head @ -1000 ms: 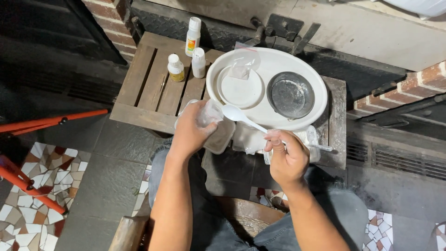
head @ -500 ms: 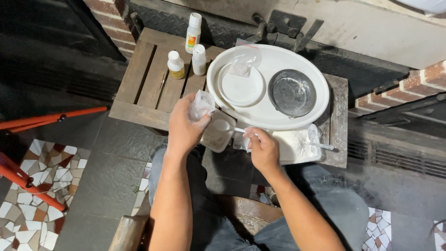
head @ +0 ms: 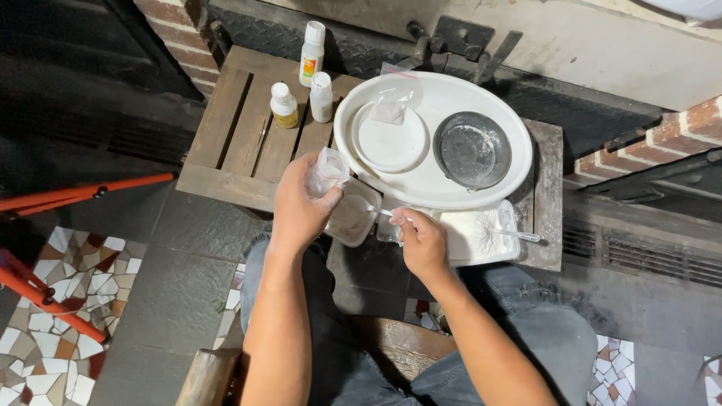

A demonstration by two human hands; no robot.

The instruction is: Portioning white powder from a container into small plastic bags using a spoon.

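While the left hand [head: 301, 207] grips a clear container [head: 352, 216] tilted over the knees, steadying it, the right hand [head: 421, 240] pinches a white spoon [head: 368, 207] dipping into it beside the powder tray [head: 481, 234].

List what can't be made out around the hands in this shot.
- Head view: what the right hand grips; its fingers cover it.
- Contents of the small bag in the left hand: too small and partly covered.
- Contents of the clear tub: blurred, murky.
- Bottle labels: too small.
- Person's seat: cut off by bottom edge.
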